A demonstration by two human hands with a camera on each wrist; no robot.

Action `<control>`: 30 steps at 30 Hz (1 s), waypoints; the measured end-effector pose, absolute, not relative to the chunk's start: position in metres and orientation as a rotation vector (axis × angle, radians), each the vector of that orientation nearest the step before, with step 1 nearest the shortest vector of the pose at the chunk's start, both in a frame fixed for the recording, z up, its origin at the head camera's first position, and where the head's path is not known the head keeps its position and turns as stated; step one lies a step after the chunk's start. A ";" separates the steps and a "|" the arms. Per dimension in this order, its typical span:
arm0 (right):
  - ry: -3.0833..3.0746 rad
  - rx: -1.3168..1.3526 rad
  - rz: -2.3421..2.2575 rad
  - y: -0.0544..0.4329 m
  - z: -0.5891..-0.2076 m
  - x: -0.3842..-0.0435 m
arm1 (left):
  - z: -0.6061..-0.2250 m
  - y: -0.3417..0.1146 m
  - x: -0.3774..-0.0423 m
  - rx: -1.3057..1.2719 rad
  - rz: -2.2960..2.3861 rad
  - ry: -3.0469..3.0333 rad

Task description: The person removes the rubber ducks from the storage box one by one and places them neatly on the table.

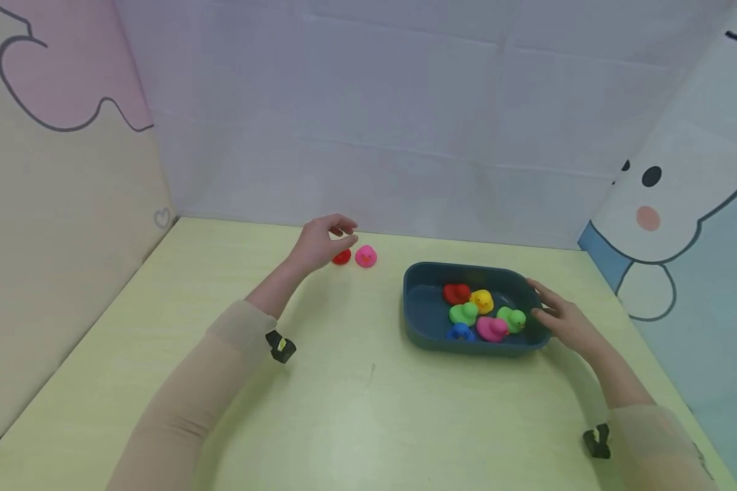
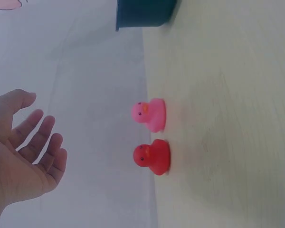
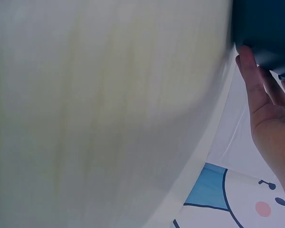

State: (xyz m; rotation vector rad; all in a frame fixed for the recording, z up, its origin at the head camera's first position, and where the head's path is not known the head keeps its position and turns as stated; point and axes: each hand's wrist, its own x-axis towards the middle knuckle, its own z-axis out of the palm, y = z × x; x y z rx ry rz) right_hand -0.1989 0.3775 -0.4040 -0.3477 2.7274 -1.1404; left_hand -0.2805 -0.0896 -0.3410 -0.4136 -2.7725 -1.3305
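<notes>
My left hand [image 1: 321,242] hovers over the back of the table with its fingers loosely bent and nothing between them. Beneath its thumb, partly covered in the head view, sits a red rubber duck [image 2: 154,156]. Beside that duck is a pink rubber duck [image 1: 366,256], both standing upright. My right hand [image 1: 568,324] holds the right end of a dark blue bin [image 1: 420,307], thumb over the rim and fingers along the outer wall. Inside the bin lie several rubber ducks: red [image 1: 456,294], yellow [image 1: 482,301], pink [image 1: 493,329], blue [image 1: 460,332] and green ones [image 1: 463,314].
The pale table [image 1: 344,409] meets a plain cloth backdrop [image 1: 368,123] just behind the two loose ducks. Printed cloth walls stand on the left [image 1: 55,204] and right [image 1: 688,198], the right one close beyond my right hand.
</notes>
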 end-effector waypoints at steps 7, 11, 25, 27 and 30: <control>2.730 -0.348 -1.144 0.378 -0.405 -0.199 | -0.331 -0.078 -0.261 -0.380 -1.426 -2.707; 2.731 -0.348 -1.141 0.378 -0.404 -0.198 | -0.326 -0.071 -0.252 -0.403 -1.467 -2.673; 2.730 -0.339 -1.147 0.377 -0.401 -0.197 | -0.309 -0.044 -0.219 -0.534 -1.622 -2.576; 2.730 -0.332 -1.143 0.378 -0.401 -0.197 | -0.309 -0.040 -0.213 -0.556 -1.637 -2.579; 2.728 -0.324 -1.144 0.378 -0.401 -0.197 | -0.311 -0.034 -0.207 -0.594 -1.651 -2.573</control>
